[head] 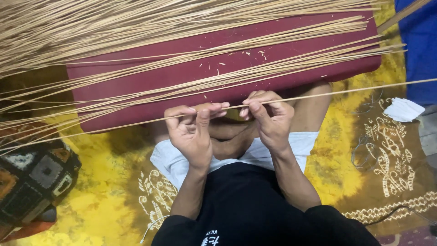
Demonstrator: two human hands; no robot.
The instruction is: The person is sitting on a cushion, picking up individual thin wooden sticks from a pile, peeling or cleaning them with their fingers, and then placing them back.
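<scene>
My left hand (193, 130) and my right hand (268, 118) both pinch one long thin tan stick (355, 90) that runs across the view from lower left to the right edge. The fingertips of the two hands sit close together at the stick's middle. Beyond the hands lies a dark red cushion (150, 77) strewn with small splinters. A large fan of many similar thin sticks (91, 27) spreads over the cushion from the upper left.
I sit cross-legged on a yellow and brown patterned cloth (387, 159). A patchwork cushion (32, 177) lies at lower left. A crumpled white paper (403, 109) and blue fabric (421, 41) are at right. A thin cable (396, 212) crosses the cloth.
</scene>
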